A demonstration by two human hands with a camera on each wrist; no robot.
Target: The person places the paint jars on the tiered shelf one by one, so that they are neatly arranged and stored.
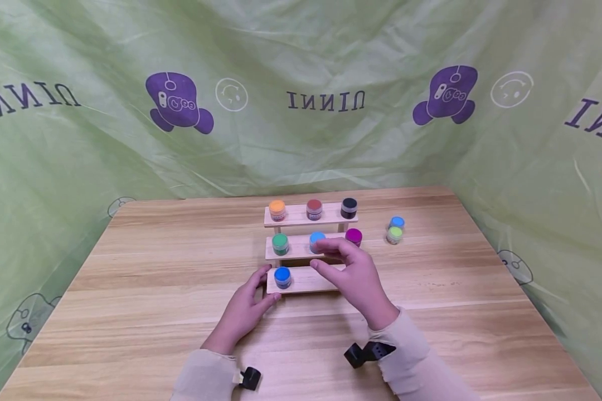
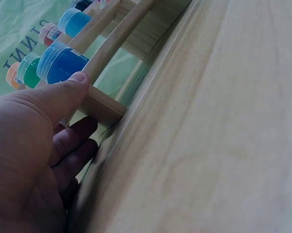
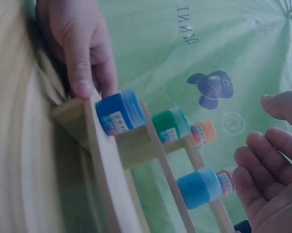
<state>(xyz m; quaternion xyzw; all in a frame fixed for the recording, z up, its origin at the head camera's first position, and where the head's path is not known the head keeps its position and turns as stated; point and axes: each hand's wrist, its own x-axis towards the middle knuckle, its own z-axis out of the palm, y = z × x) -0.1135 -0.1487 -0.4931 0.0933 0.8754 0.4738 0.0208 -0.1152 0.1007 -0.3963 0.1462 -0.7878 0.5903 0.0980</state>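
Observation:
A three-step wooden rack [image 1: 308, 285] bears small paint jars. My left hand [image 1: 243, 311] grips the left end of its bottom step; in the left wrist view the thumb [image 2: 70, 92] lies along the front edge, close to a dark blue jar [image 1: 282, 277]. Over the right half of the rack hovers my right hand [image 1: 358, 278], fingers loosely bent and holding nothing. Its fingertips partly cover a light blue jar [image 1: 317, 240] on the middle step, but the right wrist view shows them apart from that jar [image 3: 197, 188]. A green jar [image 1: 280, 244] and a purple jar [image 1: 353, 236] flank it.
Orange [image 1: 277, 210], brown-red [image 1: 314, 209] and black [image 1: 349, 208] jars stand on the top step. Right of the rack, a blue jar [image 1: 397, 223] and a light green jar [image 1: 394, 235] stand on the wooden table [image 1: 145, 289]. A green printed curtain [image 1: 321, 150] encloses the back and sides.

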